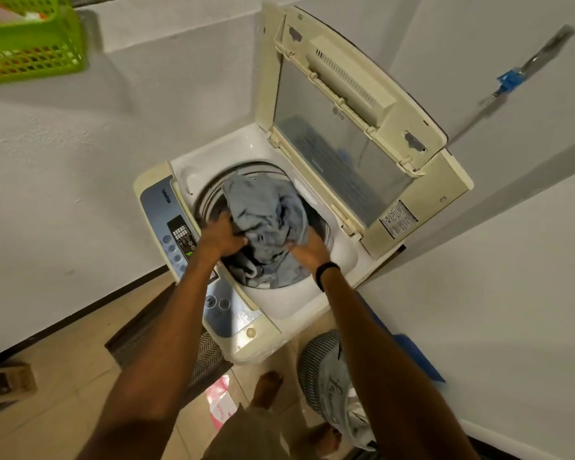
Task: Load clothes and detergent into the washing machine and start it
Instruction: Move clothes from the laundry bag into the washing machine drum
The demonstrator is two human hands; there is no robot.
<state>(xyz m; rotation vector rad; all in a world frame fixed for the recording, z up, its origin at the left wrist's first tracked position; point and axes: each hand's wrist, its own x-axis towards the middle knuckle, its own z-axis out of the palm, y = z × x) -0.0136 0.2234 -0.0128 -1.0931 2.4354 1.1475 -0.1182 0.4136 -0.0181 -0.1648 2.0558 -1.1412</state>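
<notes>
At frame centre, top-loading washing machine (281,303) with lid (356,127) raised, blue-grey clothes (266,210) heaped in the drum mouth, left hand (221,239) and right hand (307,249) both gripping the bundle's near edge, black wristband (326,272) on right wrist, striped laundry basket (319,370) at lower right, green crate (30,41) upper left

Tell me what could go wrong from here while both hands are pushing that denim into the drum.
1. The grey-blue denim garment is heaped above the drum rim; fabric may hang over the edge unless pushed down.
2. The left forearm lies across the lit control panel and could press a button.
3. The propped-up lid could drop on the left hand or right hand.
</notes>
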